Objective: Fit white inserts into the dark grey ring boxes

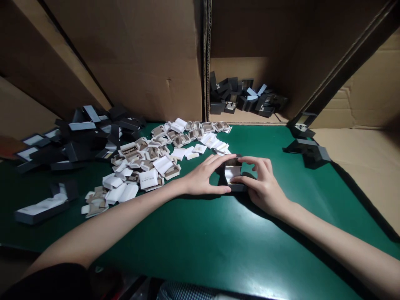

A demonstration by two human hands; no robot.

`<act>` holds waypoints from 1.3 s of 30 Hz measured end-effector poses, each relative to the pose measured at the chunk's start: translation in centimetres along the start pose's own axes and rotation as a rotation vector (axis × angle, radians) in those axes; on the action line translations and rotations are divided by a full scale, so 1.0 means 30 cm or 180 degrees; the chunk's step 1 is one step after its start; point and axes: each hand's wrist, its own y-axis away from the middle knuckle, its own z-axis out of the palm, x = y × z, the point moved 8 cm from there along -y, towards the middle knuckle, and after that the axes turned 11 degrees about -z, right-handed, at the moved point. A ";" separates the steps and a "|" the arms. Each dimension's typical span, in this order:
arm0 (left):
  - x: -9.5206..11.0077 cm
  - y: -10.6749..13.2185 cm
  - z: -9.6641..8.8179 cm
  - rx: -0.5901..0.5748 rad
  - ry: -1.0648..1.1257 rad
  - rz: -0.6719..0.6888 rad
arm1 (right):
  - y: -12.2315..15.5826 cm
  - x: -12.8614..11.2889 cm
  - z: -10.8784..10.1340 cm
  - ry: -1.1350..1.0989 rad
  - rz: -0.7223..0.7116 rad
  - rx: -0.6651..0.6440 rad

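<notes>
The small black box (236,188) is held between both hands on the green worktop (218,241). The grip of the left hand (204,177) is closed narrow on the box's left side, with the fingers laid over the far edge and the thumb along the near edge. The grip of the right hand (264,185) is closed on the right side in the same manner, thumb near and fingers far. A white insert (231,171) is seen inside the box, between the two grips.

The step in hand is judged to be the seating of the insert. The box should be rested flat on the worktop. Pressure should be applied evenly at both ends so that the insert is not tilted or creased. The corners should be checked before the grip is eased.

A heap of loose white inserts (150,166) lies just left of the grip. A pile of black boxes (87,137) is found beyond it, further left. A few black boxes (308,150) are placed well to the right. More are stacked in a cardboard carton (218,62) beyond the grip.
</notes>
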 end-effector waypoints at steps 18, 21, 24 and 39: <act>0.014 0.000 0.003 -0.0064 0.0001 0.0062 | 0.000 -0.004 0.045 0.0226 -0.0160 -0.0608; 0.011 0.000 0.005 -0.0101 -0.0003 0.0009 | 0.004 0.002 0.050 0.0056 -0.0150 -0.0604; 0.008 0.000 0.006 -0.0128 -0.0016 -0.0022 | 0.006 0.005 0.056 -0.0059 -0.0158 -0.0626; -0.008 0.000 -0.030 0.0517 -0.0236 0.0052 | 0.016 0.011 0.063 -0.0190 -0.0235 -0.0624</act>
